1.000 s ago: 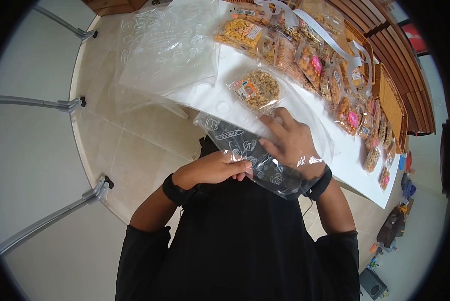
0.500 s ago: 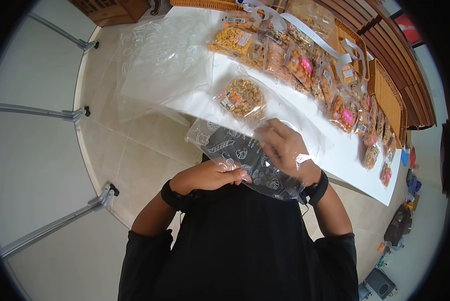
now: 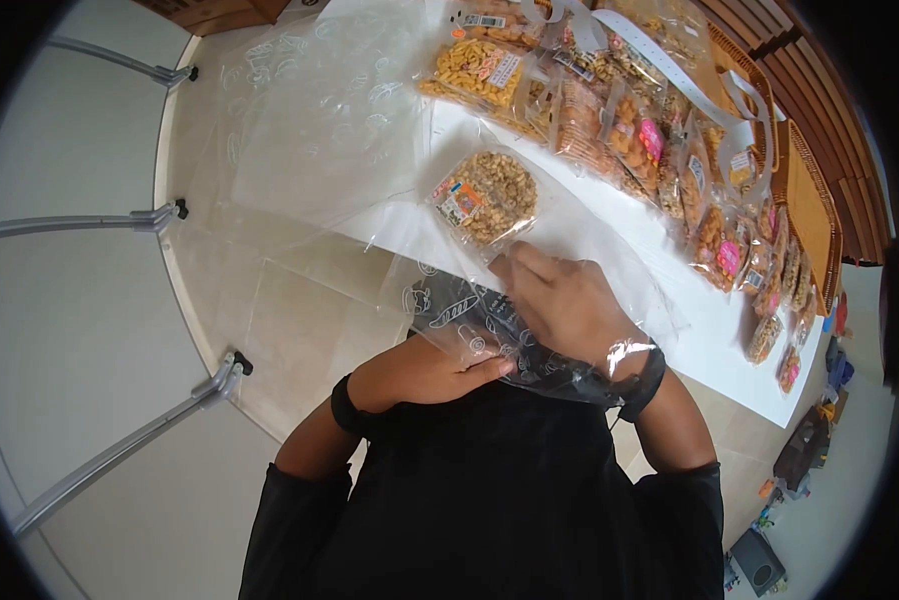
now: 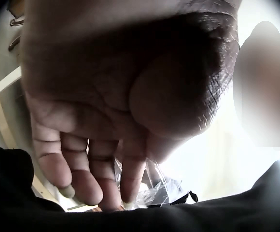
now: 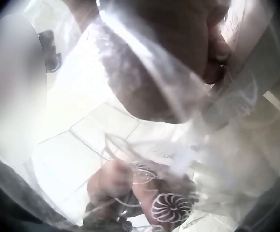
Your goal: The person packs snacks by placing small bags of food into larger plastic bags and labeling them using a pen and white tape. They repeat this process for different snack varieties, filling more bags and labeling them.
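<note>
Round snack pack (image 3: 507, 195): it lies flat on the white table (image 3: 739, 375), a coloured label at its left side.
Printed clear bag (image 3: 454, 312): it is held up at the table's near edge, on the person's side of the round snack pack.
Left hand (image 3: 419, 370): nearer the person than the round snack pack, it pinches the bag between thumb and bent fingers.
Right hand (image 3: 574, 305): just on the near side of the round snack pack, knuckles bent, film over its wrist (it looks to be inside the bag); whether the fingertips grip anything cannot be told.
Left wrist view: it shows what the head view hides, the left palm and four partly bent fingers, with crumpled film by the tips.
Right wrist view: it shows film drawn across the right hand, and the left hand's fingers behind a white, flower-like print; much is blurred.
Flat clear bags (image 3: 309, 120): spread left of the round snack pack.
Filled packets (image 3: 629, 140): crowded beyond and right of the round snack pack, a white ribbon (image 3: 659, 63) across them.
Wicker tray (image 3: 809, 235): farther right of the round snack pack, past the packets.
In the way: the right hand covers part of the bag.
</note>
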{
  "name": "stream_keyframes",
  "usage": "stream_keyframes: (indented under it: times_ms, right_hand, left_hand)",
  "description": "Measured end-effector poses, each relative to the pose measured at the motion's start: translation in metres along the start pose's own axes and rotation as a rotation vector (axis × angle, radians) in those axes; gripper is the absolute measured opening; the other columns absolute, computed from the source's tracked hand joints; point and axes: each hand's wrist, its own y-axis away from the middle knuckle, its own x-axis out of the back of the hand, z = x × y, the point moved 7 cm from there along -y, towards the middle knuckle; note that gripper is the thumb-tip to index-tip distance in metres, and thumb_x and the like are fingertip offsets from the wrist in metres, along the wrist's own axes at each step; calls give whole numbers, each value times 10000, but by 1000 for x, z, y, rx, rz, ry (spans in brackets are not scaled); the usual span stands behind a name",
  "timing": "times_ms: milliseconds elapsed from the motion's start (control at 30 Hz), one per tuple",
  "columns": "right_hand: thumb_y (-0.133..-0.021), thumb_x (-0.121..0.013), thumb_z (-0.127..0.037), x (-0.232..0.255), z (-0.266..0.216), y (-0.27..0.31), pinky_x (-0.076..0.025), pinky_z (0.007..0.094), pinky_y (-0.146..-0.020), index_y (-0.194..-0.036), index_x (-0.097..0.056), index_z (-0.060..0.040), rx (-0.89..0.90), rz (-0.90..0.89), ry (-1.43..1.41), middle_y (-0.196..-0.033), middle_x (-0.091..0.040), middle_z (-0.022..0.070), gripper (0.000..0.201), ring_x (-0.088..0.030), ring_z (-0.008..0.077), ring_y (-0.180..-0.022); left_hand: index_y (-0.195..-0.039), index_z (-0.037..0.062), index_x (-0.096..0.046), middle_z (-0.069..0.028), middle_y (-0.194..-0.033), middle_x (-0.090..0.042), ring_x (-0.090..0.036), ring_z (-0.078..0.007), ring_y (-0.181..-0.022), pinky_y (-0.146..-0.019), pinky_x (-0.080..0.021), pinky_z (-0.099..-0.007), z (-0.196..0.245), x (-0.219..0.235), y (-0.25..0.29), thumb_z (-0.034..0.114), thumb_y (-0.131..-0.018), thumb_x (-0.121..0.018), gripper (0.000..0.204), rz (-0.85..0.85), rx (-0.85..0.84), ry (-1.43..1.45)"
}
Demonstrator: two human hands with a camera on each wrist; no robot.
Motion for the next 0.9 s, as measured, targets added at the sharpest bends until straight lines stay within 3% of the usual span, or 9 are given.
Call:
stream_keyframes:
  times_ms: [200, 333, 400, 567, 600, 733, 767, 833, 900]
  right_hand:
    - [-818, -645, 31, 6, 46, 6, -508, 390, -669, -1113, -598, -29, 7, 288, -490, -983, -634, 138, 304, -646, 340, -785]
    - [-838, -707, -86, 6, 55, 6, -509, 398, -680, -1114, -565, -40, -474, 52, -683, -980, -632, 161, 314, -644, 377, -806]
    - [-840, -708, -126, 6, 52, 0, -508, 424, -707, -1135, -533, -38, -381, 106, -571, -984, -627, 164, 354, -640, 391, -823]
    - [-828, -755, -114, 12, 45, -13, -471, 287, -615, -1143, -511, -57, -191, 338, -315, -782, -580, 84, 403, -602, 194, -633]
    - [-826, -751, -107, 12, 45, -11, -472, 290, -615, -1148, -511, -57, -246, 295, -396, -787, -578, 87, 405, -602, 190, -636]
    - [-825, -681, -90, 11, 48, -8, -502, 388, -729, -1184, -489, -19, -342, 182, -536, -1073, -577, 168, 414, -620, 346, -814]
    - [-824, -666, -81, 11, 50, -7, -508, 400, -750, -1191, -488, -14, -366, 158, -562, -1128, -580, 181, 413, -624, 370, -849]
    - [-823, -653, -47, 11, 52, -4, -508, 366, -739, -1191, -503, -24, -436, 109, -629, -1121, -589, 168, 399, -627, 326, -847]
    - [-825, -637, -22, 9, 55, 0, -507, 347, -753, -1192, -518, -29, -478, 122, -696, -1131, -602, 156, 385, -631, 285, -880]
  left_hand:
    - [-1215, 124, -698, -132, -1154, -667, -612, -304, -1114, -972, -475, -397, 3, 7, 1, 328, -1038, -516, 326, -33, 26, -7]
    - [-1281, 205, -664, -135, -1219, -630, -597, -328, -1159, -1027, -448, -430, -4, 2, 3, 431, -1039, -451, 394, -35, 30, -39]
    - [-1291, 218, -657, -141, -1256, -609, -578, -339, -1188, -1049, -433, -441, -4, 0, 3, 442, -1038, -449, 397, -71, 55, -70]
    - [-1319, 240, -639, -164, -1288, -584, -541, -365, -1233, -1080, -405, -470, 3, 3, 4, 458, -1037, -443, 407, -68, 73, -130]
    - [-1320, 243, -638, -168, -1292, -580, -538, -369, -1235, -1084, -401, -473, 0, 2, 5, 459, -1037, -442, 407, -57, 52, -133]
    - [-1318, 256, -642, -170, -1292, -581, -542, -370, -1226, -1089, -396, -483, -7, -6, 5, 467, -1038, -432, 409, -51, 26, -77]
    - [-1298, 211, -653, -158, -1250, -603, -551, -355, -1184, -1050, -414, -463, -5, -5, 5, 410, -1035, -467, 379, -41, 24, -86]
    - [-1258, 123, -675, -132, -1166, -647, -570, -325, -1100, -970, -449, -423, 0, -2, 6, 296, -1028, -538, 319, -19, 19, -105]
    - [-1251, 116, -678, -133, -1138, -652, -572, -322, -1070, -950, -454, -417, 5, 1, 5, 276, -1025, -547, 307, 13, -28, -8]
